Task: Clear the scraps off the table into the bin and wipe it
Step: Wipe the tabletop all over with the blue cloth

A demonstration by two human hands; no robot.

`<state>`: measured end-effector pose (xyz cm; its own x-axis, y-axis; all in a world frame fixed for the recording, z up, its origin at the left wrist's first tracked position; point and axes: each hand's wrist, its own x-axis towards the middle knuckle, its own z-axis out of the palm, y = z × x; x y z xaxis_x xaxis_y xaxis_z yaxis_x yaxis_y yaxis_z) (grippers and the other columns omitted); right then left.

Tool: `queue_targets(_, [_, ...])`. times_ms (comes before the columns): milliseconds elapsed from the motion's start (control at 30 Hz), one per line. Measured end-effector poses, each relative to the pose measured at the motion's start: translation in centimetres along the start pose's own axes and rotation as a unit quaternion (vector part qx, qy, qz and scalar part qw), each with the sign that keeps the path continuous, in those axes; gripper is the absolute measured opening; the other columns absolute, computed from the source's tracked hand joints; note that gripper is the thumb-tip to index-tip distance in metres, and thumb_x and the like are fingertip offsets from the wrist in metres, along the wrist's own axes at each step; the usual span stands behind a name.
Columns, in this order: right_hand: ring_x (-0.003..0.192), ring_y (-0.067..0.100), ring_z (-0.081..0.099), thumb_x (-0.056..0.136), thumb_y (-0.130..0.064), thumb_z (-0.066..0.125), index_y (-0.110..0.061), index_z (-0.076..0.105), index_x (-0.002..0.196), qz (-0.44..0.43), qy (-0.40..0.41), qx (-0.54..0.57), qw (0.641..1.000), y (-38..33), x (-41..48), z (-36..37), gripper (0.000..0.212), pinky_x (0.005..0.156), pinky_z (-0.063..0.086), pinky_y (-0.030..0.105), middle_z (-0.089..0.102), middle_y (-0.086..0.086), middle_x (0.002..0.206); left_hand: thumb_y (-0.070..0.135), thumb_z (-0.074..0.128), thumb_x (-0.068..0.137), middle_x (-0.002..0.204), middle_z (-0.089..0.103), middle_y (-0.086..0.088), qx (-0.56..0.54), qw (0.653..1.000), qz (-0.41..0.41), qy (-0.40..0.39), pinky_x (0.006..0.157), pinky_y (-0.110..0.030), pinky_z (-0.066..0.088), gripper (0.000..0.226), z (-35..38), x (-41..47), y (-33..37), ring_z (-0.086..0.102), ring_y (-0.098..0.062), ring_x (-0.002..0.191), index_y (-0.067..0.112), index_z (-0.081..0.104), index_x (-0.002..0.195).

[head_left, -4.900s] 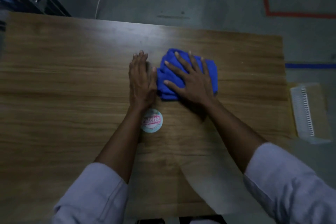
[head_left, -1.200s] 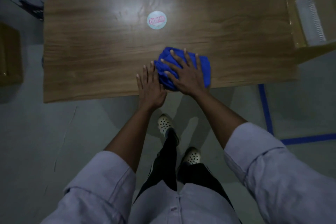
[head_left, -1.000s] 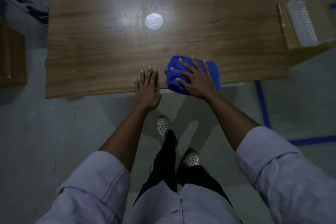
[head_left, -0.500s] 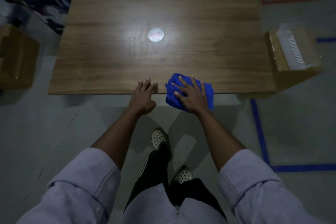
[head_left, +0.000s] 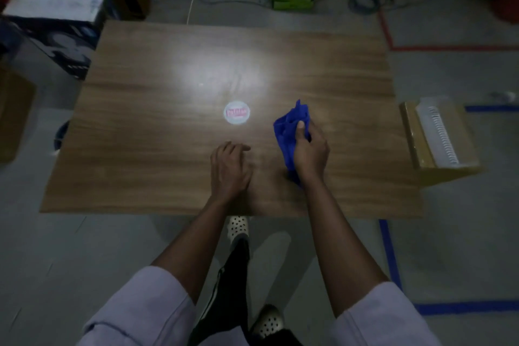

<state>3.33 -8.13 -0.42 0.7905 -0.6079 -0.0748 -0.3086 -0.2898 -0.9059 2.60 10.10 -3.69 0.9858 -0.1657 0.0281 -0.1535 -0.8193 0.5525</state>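
Shoes: two pale perforated shoes (head_left: 238,226) on the grey floor, nearer than both hands.
Left hand: the left hand (head_left: 229,168) is over the table (head_left: 140,135) near its front edge, with fingers loosely curled and holding nothing.
Right hand: the right hand (head_left: 310,154) is just right of the left and apart from it, with thumb and fingers wrapped round the blue cloth (head_left: 290,126).
Blue cloth: bunched; it sticks out beyond the thumb and hangs below the palm. I cannot tell whether it touches the table.
Round sticker: the round sticker (head_left: 236,112) lies flat just beyond the left hand, left of the cloth.
Cardboard box: the cardboard box (head_left: 410,132) sits well right of the right hand, past the table's edge, with a white ridged piece inside.
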Motion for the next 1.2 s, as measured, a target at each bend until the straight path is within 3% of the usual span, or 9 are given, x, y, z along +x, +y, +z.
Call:
queue_targets(167, [0.122, 0.021, 0.061, 0.093, -0.067, 0.032, -0.026, 0.067, 0.132, 0.046, 0.126, -0.035, 0.99, -0.6, 8.9, 5.2, 0.066, 0.102, 0.048, 0.037, 0.068, -0.002, 0.131, 0.025, 0.058, 0.086, 0.115, 0.072, -0.011, -0.018, 0.999, 0.019, 0.022, 0.106, -0.043, 0.037, 0.029, 2.1, 9.9, -1.3, 0.058, -0.036, 0.12, 0.013, 0.072, 0.11])
queue_targets(333, [0.128, 0.022, 0.059, 0.094, -0.067, 0.026, -0.023, 0.061, 0.141, 0.002, 0.197, -0.037, 0.98, -2.1, 19.2, 10.4, 0.072, 0.109, 0.043, 0.039, 0.065, 0.002, 0.139, 0.021, 0.056, 0.086, 0.122, 0.069, -0.015, -0.013, 0.998, 0.043, 0.037, 0.109, -0.044, 0.036, 0.033, 3.3, 20.2, -1.5, 0.055, -0.039, 0.126, 0.01, 0.072, 0.113])
queue_targets(400, [0.143, 0.022, 0.045, 0.096, -0.069, 0.028, -0.033, 0.043, 0.153, 0.004, 0.148, -0.149, 0.978, -2.6, 22.6, 12.0, 0.07, 0.119, 0.03, 0.044, 0.049, -0.003, 0.155, 0.018, 0.058, 0.087, 0.129, 0.066, -0.016, -0.008, 0.997, 0.054, 0.052, 0.112, -0.045, 0.033, 0.034, 3.7, 23.8, -1.6, 0.052, -0.039, 0.131, 0.01, 0.071, 0.117])
queue_targets(500, [0.158, 0.023, 0.001, 0.094, -0.078, 0.027, -0.042, 0.008, 0.161, 0.029, -0.04, -0.342, 0.938, -1.6, 25.6, 14.0, 0.078, 0.123, -0.005, 0.056, 0.008, -0.011, 0.171, 0.019, 0.055, 0.091, 0.144, 0.056, -0.016, 0.012, 0.996, 0.074, 0.041, 0.117, -0.047, 0.026, 0.04, 3.9, 28.1, -1.8, 0.042, -0.037, 0.142, 0.011, 0.065, 0.129])
queue_targets(567, [0.157, 0.026, -0.01, 0.092, -0.082, 0.022, -0.042, 0.003, 0.161, 0.011, -0.056, -0.405, 0.912, -0.7, 26.6, 15.0, 0.082, 0.121, -0.011, 0.059, -0.003, -0.01, 0.171, 0.02, 0.052, 0.094, 0.154, 0.047, -0.012, 0.02, 0.997, 0.079, 0.011, 0.12, -0.046, 0.018, 0.044, 3.9, 30.3, -1.9, 0.033, -0.033, 0.148, 0.014, 0.06, 0.137])
queue_targets(733, [0.158, 0.027, -0.005, 0.093, -0.081, 0.02, -0.043, 0.006, 0.161, -0.019, -0.023, -0.438, 0.898, -1.8, 30.3, 17.4, 0.079, 0.122, -0.004, 0.061, 0.001, -0.008, 0.171, 0.021, 0.049, 0.094, 0.159, 0.04, -0.008, 0.01, 0.997, 0.077, -0.016, 0.123, -0.046, 0.013, 0.05, 4.5, 34.9, -2.9, 0.026, -0.028, 0.152, 0.015, 0.054, 0.143])
queue_targets(900, [0.158, 0.023, 0.002, 0.093, -0.079, 0.023, -0.048, 0.016, 0.159, -0.096, -0.065, -0.454, 0.884, -2.3, 32.3, 18.7, 0.073, 0.124, -0.002, 0.054, 0.011, -0.013, 0.17, 0.026, 0.045, 0.095, 0.159, 0.04, -0.011, -0.008, 0.998, 0.066, 0.016, 0.126, -0.045, 0.014, 0.057, 5.3, 34.7, -3.4, 0.027, -0.027, 0.152, 0.008, 0.046, 0.148])
queue_targets(1033, [0.157, 0.02, 0.014, 0.096, -0.064, 0.031, -0.044, 0.035, 0.154, -0.222, -0.14, -0.445, 0.856, -1.2, 31.5, 16.8, 0.061, 0.126, 0.007, 0.051, 0.025, -0.016, 0.166, 0.02, 0.05, 0.09, 0.162, 0.033, -0.016, -0.092, 0.994, 0.037, 0.053, 0.125, -0.045, 0.018, 0.069, 4.8, 34.3, -3.0, 0.026, -0.033, 0.151, 0.003, 0.032, 0.155])
queue_targets(1200, [0.157, 0.017, 0.015, 0.093, -0.055, 0.04, -0.04, 0.044, 0.151, -0.284, -0.221, -0.397, 0.844, 0.3, 28.4, 14.2, 0.06, 0.126, 0.004, 0.05, 0.031, -0.018, 0.163, 0.017, 0.051, 0.078, 0.167, 0.024, -0.006, -0.012, 0.987, 0.155, -0.035, 0.123, -0.049, 0.018, 0.081, 3.7, 32.0, -2.7, 0.019, -0.031, 0.155, 0.022, 0.034, 0.158])
